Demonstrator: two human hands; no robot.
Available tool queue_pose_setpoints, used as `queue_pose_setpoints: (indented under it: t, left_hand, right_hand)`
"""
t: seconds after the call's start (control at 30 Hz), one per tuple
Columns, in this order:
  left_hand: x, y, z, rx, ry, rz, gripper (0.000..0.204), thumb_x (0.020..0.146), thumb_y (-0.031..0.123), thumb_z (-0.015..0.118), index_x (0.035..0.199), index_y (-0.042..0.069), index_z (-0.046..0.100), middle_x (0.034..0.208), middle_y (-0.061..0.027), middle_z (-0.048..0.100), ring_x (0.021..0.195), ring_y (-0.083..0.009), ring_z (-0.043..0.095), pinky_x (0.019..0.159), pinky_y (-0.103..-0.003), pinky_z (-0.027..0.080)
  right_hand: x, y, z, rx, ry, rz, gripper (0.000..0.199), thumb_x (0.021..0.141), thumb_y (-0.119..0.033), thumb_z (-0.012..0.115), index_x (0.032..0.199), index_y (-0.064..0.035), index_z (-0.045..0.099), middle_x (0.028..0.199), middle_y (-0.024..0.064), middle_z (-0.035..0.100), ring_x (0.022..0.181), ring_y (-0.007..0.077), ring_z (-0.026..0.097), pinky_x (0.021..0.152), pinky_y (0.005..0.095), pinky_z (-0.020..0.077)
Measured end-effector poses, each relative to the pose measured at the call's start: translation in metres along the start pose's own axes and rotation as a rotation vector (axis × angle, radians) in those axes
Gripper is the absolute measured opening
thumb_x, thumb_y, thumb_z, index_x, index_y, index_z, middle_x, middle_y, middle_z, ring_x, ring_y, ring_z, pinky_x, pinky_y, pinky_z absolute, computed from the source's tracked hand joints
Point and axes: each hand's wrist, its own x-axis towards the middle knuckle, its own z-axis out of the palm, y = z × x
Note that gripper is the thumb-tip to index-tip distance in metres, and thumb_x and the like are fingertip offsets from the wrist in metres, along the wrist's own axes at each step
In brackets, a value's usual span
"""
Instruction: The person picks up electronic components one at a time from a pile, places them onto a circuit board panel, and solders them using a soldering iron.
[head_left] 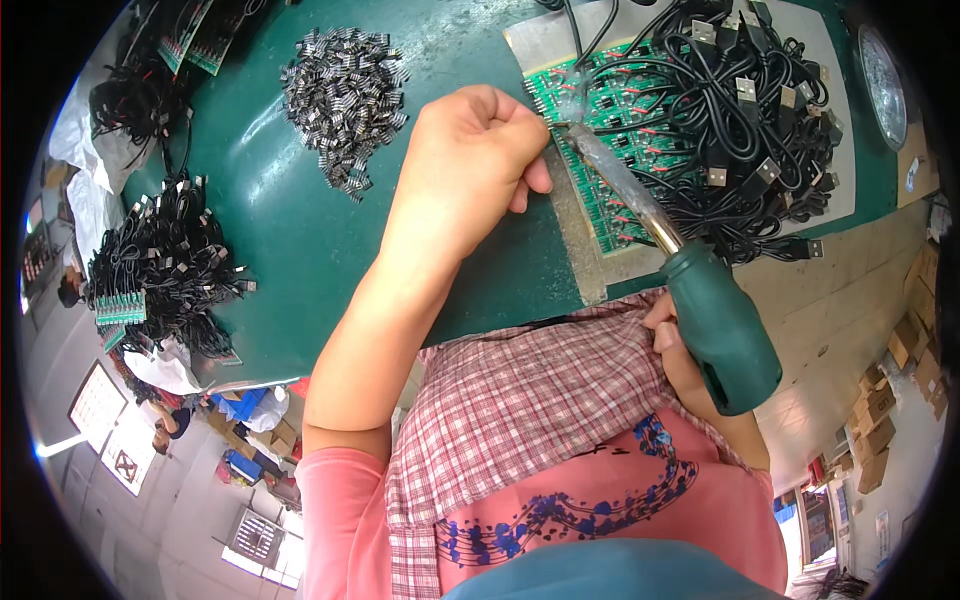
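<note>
Soldering iron [690, 290] with a green handle sits in the right hand [668, 340], whose fingers wrap the handle from behind so that only a thumb and part of the palm show beside it; the grip is closed around the handle. Its metal shaft slants up and to the left, and its tip meets the near left corner of the green circuit board panel [600, 150], where a faint wisp of smoke rises. The left hand [480, 150] is curled into a loose fist just left of that tip, fingertips pinched together at the board's edge; whatever thin thing they may be pinching is too small to make out. The panel lies on a pale grey mat [575, 235] on the green worktable [300, 220], and a tangle of black cables with plug ends [740, 120] covers most of its right side. Farther left on the table rests a heap of small metal connector shells [345, 100], and near the left edge lies another bundle of black cables [160, 270] joined to small green boards. Cardboard boxes [885, 410] stand on the floor at the right.
</note>
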Motion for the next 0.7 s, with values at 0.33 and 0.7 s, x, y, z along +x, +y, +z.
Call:
queue_pose_setpoints:
  t: [0.33, 0.7]
  left_hand:
    - [0.001, 0.0, 0.0, 0.026, 0.008, -0.005, 0.011, 0.081, 0.009, 0.057, 0.079, -0.002, 0.058, 0.059, -0.0053, 0.06, 0.047, -0.0076, 0.05, 0.045, -0.022, 0.039]
    - [0.001, -0.006, 0.001, 0.024, 0.017, 0.028, 0.014, 0.085, 0.015, 0.058, 0.08, 0.002, 0.058, 0.058, -0.0024, 0.058, 0.043, -0.0048, 0.044, 0.04, -0.019, 0.031]
  right_hand:
    - [-0.003, 0.002, 0.005, -0.019, 0.028, 0.002, 0.012, 0.088, -0.011, 0.058, 0.089, 0.0011, 0.056, 0.076, 0.0034, 0.055, 0.062, 0.0084, 0.049, 0.059, 0.0233, 0.0415]
    - [0.0, -0.009, -0.003, 0.114, 0.043, 0.09, 0.014, 0.074, -0.009, 0.062, 0.087, -0.009, 0.066, 0.079, 0.002, 0.067, 0.077, 0.0217, 0.062, 0.064, 0.0348, 0.0511]
